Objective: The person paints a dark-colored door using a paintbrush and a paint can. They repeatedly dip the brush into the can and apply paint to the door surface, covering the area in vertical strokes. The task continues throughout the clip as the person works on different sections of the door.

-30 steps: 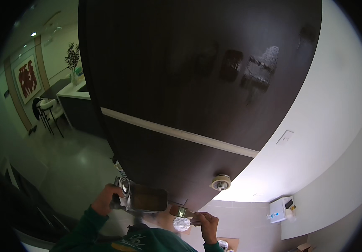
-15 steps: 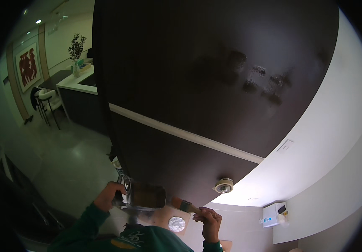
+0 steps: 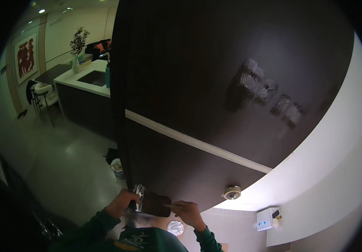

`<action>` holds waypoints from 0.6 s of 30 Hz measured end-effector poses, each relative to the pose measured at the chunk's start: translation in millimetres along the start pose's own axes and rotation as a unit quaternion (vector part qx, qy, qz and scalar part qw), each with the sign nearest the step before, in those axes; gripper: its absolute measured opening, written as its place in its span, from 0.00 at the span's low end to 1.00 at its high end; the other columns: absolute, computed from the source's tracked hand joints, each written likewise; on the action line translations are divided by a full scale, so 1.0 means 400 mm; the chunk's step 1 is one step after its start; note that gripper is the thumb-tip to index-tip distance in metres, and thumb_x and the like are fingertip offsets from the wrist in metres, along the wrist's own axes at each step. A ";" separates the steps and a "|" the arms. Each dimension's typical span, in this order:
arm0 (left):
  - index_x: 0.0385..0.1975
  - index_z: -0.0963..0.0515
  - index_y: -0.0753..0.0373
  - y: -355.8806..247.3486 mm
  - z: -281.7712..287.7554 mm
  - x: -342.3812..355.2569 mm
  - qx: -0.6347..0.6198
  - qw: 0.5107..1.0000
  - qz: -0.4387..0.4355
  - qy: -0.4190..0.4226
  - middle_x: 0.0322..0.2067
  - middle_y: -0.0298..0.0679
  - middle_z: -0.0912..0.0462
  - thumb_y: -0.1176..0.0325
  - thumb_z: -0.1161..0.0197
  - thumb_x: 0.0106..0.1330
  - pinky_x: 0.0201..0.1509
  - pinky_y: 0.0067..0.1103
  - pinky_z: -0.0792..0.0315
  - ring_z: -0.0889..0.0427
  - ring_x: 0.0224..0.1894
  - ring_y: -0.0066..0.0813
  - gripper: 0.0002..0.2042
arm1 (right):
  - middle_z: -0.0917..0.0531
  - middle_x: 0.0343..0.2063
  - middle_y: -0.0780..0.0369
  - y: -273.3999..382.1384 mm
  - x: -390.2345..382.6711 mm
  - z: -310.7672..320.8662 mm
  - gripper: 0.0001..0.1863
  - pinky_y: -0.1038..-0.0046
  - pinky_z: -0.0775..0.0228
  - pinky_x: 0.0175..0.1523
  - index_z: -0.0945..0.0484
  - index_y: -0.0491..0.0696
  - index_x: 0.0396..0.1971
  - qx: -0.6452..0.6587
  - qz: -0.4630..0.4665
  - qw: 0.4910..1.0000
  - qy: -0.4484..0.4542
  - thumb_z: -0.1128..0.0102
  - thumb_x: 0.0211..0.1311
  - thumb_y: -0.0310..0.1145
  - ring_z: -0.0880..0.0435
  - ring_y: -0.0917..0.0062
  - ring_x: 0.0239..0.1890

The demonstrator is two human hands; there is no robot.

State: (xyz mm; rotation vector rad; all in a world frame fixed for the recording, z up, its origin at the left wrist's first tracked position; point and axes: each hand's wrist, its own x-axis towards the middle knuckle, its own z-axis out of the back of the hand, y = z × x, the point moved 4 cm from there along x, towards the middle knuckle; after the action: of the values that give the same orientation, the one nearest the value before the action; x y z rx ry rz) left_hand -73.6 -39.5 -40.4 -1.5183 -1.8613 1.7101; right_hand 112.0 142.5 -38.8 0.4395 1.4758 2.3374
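We have our left hand (image 3: 121, 204) closed on the left end of a dark brown container (image 3: 158, 206), thumb beside a shiny round piece (image 3: 139, 192), and our right hand (image 3: 189, 214) pinching a brush (image 3: 172, 206) by its handle, just right of that container. The brush's head is at or in the container's right end; we cannot tell which, nor how full it is. Just beyond our fingers rises one dark door (image 3: 181, 172), its left edge running down close to the left fingers; past that edge, to their left, the floor (image 3: 80, 155) leaves open room. Below the right fingers lies one crumpled white bundle (image 3: 175, 228). Up and right of them we count one round knob (image 3: 232, 193) ringed in cream and, higher, one pale strip (image 3: 202, 147). Above the left fingers stands one white bucket (image 3: 117, 167), its contents unclear to us. Well right of the right fingers is one white box (image 3: 268, 218) with small things on top. Far above our fingers, about four glossy patches (image 3: 248, 80) mark the door; far to their upper left, a counter (image 3: 69, 80) has one sink (image 3: 92, 77) and one vase (image 3: 75, 66).
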 end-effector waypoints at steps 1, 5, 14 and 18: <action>0.23 0.22 0.67 0.000 0.004 0.003 -0.003 1.000 -0.003 -0.001 0.24 0.34 0.22 0.78 0.40 0.50 0.33 0.21 0.30 0.24 0.26 0.22 0.02 | 0.14 0.31 0.58 0.006 0.026 -0.031 0.12 0.71 0.23 0.31 0.16 0.42 0.37 -0.055 0.024 0.997 0.044 0.50 0.64 0.27 0.15 0.71 0.26; 0.23 0.22 0.66 -0.020 0.018 0.021 0.020 1.000 -0.005 0.007 0.24 0.33 0.22 0.77 0.41 0.49 0.32 0.21 0.32 0.25 0.25 0.21 0.02 | 0.15 0.27 0.54 -0.107 0.127 -0.181 0.10 0.65 0.22 0.35 0.16 0.45 0.34 -0.319 0.280 0.900 0.102 0.45 0.58 0.31 0.15 0.60 0.26; 0.25 0.23 0.63 -0.049 0.027 0.047 0.008 0.998 0.014 0.062 0.23 0.30 0.25 0.74 0.41 0.49 0.30 0.20 0.33 0.27 0.24 0.19 0.04 | 0.16 0.29 0.49 -0.180 0.216 -0.311 0.11 0.58 0.21 0.37 0.19 0.40 0.28 -0.376 -0.001 0.912 0.161 0.44 0.55 0.34 0.14 0.55 0.32; 0.26 0.23 0.62 -0.078 0.002 0.041 0.004 0.997 0.023 0.078 0.23 0.30 0.25 0.74 0.40 0.49 0.29 0.20 0.33 0.28 0.24 0.19 0.05 | 0.16 0.28 0.47 -0.157 0.225 -0.296 0.11 0.58 0.21 0.38 0.18 0.39 0.27 -0.336 -0.020 0.923 0.185 0.43 0.54 0.33 0.14 0.54 0.33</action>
State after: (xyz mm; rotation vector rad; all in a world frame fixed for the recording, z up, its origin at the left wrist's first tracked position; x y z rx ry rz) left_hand -98.3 -21.7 -22.8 -1.6525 -1.7529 1.5670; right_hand -12.0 112.7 -137.6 -0.2238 0.6906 2.7882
